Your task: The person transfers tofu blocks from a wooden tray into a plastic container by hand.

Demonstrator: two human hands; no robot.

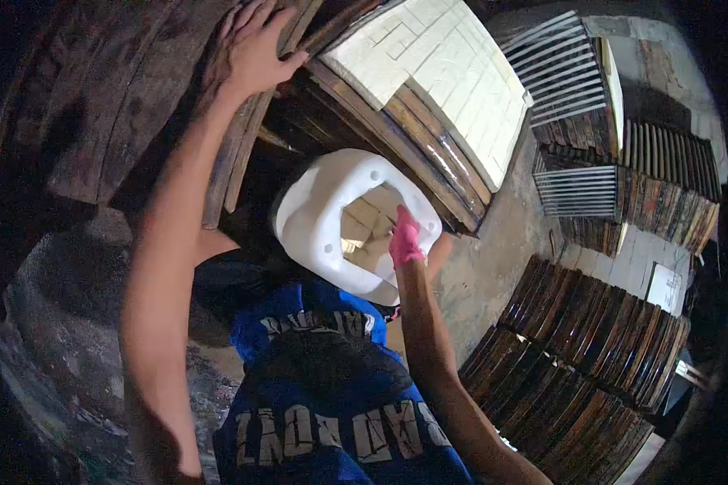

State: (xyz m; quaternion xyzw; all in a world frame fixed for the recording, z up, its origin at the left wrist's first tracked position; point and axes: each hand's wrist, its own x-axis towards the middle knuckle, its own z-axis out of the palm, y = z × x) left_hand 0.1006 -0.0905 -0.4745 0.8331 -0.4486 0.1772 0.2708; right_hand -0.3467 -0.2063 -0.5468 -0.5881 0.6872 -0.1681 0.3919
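Observation:
A white plastic container point(307, 212) with a large cut opening stands in front of my body, with pale pieces visible inside. My right hand point(407, 236), in a pink glove, is at the right side of this opening; its fingers look drawn together, and what they hold is too small to make out. Up at the top left my bare left hand point(255, 50) rests with fingers spread on the edge of dark wooden boards point(109, 89). The left hand holds nothing.
Cream tile-like slabs point(453, 69) lie on a wooden stack right of the container. Piles of dark boards point(598, 331) stand at the right on the concrete floor point(469, 271). White slatted racks point(558, 73) are at the upper right.

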